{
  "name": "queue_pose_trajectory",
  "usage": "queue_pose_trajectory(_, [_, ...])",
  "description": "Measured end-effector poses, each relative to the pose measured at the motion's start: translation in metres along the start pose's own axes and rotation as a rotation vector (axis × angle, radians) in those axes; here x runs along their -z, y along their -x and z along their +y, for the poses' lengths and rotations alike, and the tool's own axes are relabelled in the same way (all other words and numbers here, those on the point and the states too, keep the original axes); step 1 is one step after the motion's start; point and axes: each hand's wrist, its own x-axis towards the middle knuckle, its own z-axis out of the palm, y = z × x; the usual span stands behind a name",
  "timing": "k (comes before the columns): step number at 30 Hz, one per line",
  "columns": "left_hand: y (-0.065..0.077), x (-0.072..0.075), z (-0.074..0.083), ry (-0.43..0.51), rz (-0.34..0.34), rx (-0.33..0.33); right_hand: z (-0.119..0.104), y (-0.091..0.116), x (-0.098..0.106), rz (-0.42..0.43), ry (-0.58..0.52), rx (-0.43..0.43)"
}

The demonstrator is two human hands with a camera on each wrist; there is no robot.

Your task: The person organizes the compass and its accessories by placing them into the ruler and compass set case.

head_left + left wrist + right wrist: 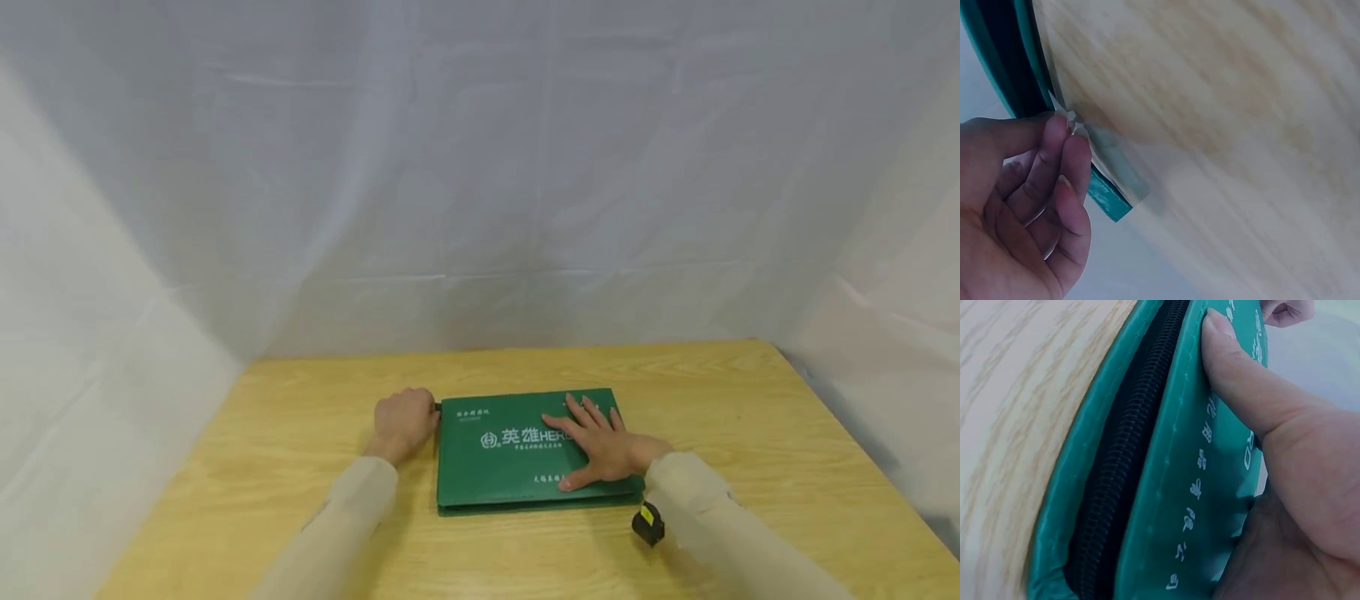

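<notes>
A flat green zip case (480, 467) with white lettering lies on the wooden table. At its left edge, near the far corner, my left hand (403, 423) has its fingers curled. Up close in the left wrist view, thumb and fingertips of that left hand (1035, 187) pinch a small, pale, shiny piece at the case's edge, apparently the zipper pull, mostly hidden by the fingers. My right hand (603, 446) rests on the cover's right part with fingers spread. A closed black zipper (1125, 450) runs along the near side in the right wrist view.
The light wooden table (300, 433) carries the case. Pale sheeting (495, 183) hangs behind and at both sides of it. A small black device with a yellow mark (648, 523) sits at the right wrist.
</notes>
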Motion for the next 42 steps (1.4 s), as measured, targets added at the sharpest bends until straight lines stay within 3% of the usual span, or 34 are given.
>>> queue_pose_trajectory(5, [-0.002,0.002,0.0,0.019,0.003,0.014,0.002,-0.001,0.001,0.03,-0.01,0.006])
queue_pose_trajectory(9, [-0.001,0.002,-0.001,0.06,0.001,0.058,0.003,0.002,-0.001,0.115,-0.015,0.035])
queue_pose_trajectory(12, [-0.001,0.002,0.002,0.111,0.05,0.047,0.003,0.008,-0.006,0.202,0.015,0.03])
queue_pose_trajectory(16, [0.0,0.003,0.013,0.162,0.111,-0.105,-0.004,0.019,-0.017,0.367,0.052,-0.046])
queue_pose_trajectory(21, [0.001,0.008,0.03,0.182,0.083,-0.344,-0.022,0.031,-0.029,0.552,0.103,-0.23])
queue_pose_trajectory(24, [-0.002,0.009,0.036,0.169,0.04,-0.413,-0.034,0.034,-0.037,0.571,0.156,-0.309])
queue_pose_trajectory(29, [-0.008,0.006,0.039,0.138,-0.056,-0.455,-0.048,0.033,-0.05,0.565,0.209,-0.37])
queue_pose_trajectory(35, [-0.008,0.002,0.039,0.108,-0.105,-0.466,-0.059,0.031,-0.057,0.506,0.247,-0.395])
queue_pose_trajectory(42, [0.0,0.007,0.038,0.064,-0.123,-0.43,-0.065,0.02,-0.056,0.566,0.365,-0.397])
